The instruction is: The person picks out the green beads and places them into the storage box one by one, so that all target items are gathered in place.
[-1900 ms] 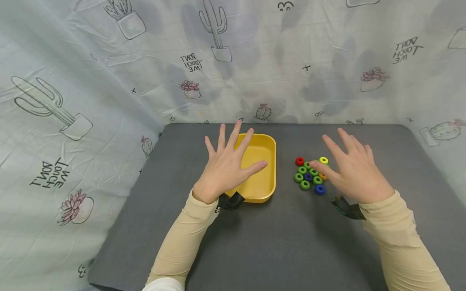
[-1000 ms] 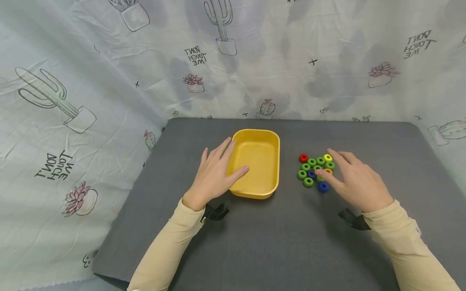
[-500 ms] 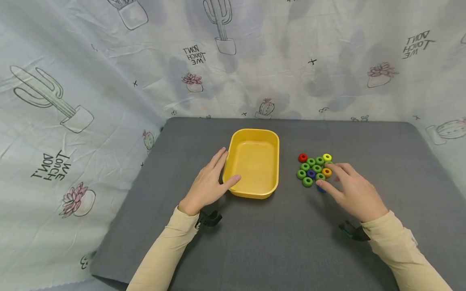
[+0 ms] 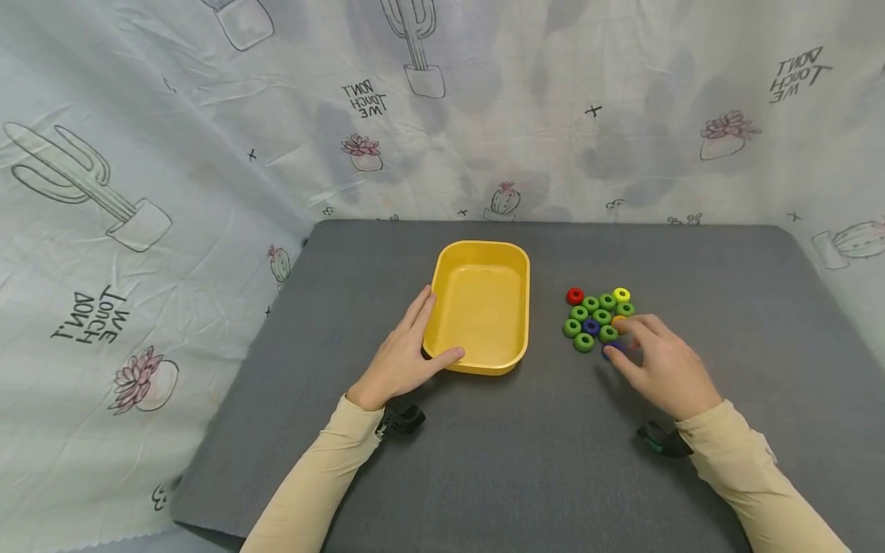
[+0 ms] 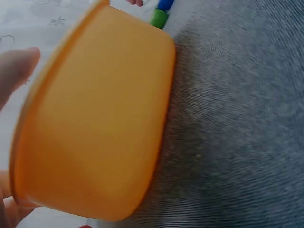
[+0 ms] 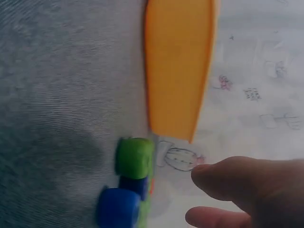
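A yellow tray (image 4: 484, 307) lies on the dark table in the head view. My left hand (image 4: 401, 361) is at its left side, fingers extended along the rim and thumb over the near left corner. In the left wrist view the tray's outer wall (image 5: 104, 109) fills much of the picture; the thumb (image 5: 16, 69) shows apart from the rim. Over the right edge of a cluster of rings, my right hand (image 4: 660, 369) hovers with thumb and fingers apart. A blue ring (image 6: 118, 207) lies below them, partly hidden by the thumb in the head view. Nothing shows between these fingers.
Several green rings (image 4: 584, 342), a second blue ring (image 4: 591, 326), a red ring (image 4: 575, 296), a yellow ring (image 4: 621, 294) and a partly covered orange ring (image 4: 618, 321) lie close together. A printed white curtain (image 4: 484, 115) stands behind and beside the table (image 4: 498, 476).
Both hands have come down toward the table. The left hand moved from above the tray to its left rim; the right hand lowered toward the near right rings, its fingers drawing together.
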`<state>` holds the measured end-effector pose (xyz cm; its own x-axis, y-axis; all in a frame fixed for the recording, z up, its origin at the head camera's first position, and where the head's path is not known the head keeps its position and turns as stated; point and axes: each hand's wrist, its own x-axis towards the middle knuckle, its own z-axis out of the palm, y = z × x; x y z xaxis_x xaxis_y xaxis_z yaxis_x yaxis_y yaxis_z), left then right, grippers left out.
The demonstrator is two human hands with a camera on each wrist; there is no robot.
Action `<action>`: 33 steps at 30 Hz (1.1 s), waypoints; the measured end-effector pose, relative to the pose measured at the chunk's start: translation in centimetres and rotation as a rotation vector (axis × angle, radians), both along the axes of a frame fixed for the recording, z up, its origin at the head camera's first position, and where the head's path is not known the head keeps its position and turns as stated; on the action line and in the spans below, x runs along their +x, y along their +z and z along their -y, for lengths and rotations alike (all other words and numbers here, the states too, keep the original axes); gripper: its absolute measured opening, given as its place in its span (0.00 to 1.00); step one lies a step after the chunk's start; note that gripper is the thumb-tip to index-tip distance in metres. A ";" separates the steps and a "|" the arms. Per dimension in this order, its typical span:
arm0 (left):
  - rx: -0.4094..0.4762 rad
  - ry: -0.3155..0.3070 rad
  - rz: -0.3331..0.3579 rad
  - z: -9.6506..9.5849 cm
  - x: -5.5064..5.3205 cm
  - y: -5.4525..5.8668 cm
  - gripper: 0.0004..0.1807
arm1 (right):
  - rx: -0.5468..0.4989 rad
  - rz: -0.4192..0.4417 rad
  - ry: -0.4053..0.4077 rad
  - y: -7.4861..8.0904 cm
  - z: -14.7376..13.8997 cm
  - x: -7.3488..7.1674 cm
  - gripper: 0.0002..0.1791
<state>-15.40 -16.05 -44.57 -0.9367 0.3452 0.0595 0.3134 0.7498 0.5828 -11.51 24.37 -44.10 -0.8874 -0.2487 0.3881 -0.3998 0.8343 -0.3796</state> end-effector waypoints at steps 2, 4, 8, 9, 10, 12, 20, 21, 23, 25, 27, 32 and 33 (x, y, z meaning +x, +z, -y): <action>0.007 0.006 0.000 -0.1 0.0 -0.3 0.59 | 0.006 -0.001 0.001 -0.3 0.0 -0.1 0.23; 0.018 0.009 -0.002 -0.1 -0.1 -0.6 0.60 | 0.008 0.006 -0.002 -0.6 0.0 -0.1 0.22; 0.042 0.011 -0.010 -0.1 -0.1 -1.2 0.61 | 0.004 0.019 -0.004 -1.1 0.0 -0.2 0.22; 0.046 0.011 -0.014 -0.1 -0.1 -1.3 0.61 | 0.003 0.022 -0.004 -1.2 0.1 -0.2 0.22; 0.050 0.012 -0.018 -0.1 -0.2 -1.4 0.61 | 0.001 0.023 -0.004 -1.3 0.1 -0.3 0.22; 0.056 0.013 -0.030 -0.2 -0.2 -1.6 0.61 | -0.006 0.015 0.000 -1.6 0.3 -0.3 0.21; 0.106 0.018 -0.049 -0.6 -0.2 -2.2 0.62 | -0.037 -0.091 0.069 -2.5 1.1 -0.7 0.20; 0.111 0.017 -0.050 -0.6 -0.2 -2.3 0.62 | -0.038 -0.099 0.081 -2.6 1.2 -0.7 0.21; 0.117 0.015 -0.054 -0.6 -0.2 -2.3 0.62 | -0.039 -0.107 0.101 -2.7 1.4 -0.8 0.21; 0.120 0.014 -0.057 -0.6 -0.2 -2.4 0.62 | -0.036 -0.110 0.118 -2.7 1.5 -1.0 0.22; 0.126 0.012 -0.061 -0.5 -0.3 -2.4 0.62 | -0.028 -0.115 0.129 -2.8 1.6 -1.1 0.23; 0.133 0.013 -0.065 -0.5 -0.3 -2.5 0.62 | 0.027 -0.139 0.155 -3.2 1.8 -1.4 0.26; 0.132 0.014 -0.065 -0.5 -0.3 -2.5 0.62 | 0.038 -0.145 0.161 -3.3 1.8 -1.4 0.26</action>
<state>-15.69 -15.56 -47.09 -0.9338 0.3177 0.1644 0.3441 0.6725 0.6552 -12.90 22.53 -47.41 -0.7709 -0.3994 0.4962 -0.5768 0.7683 -0.2777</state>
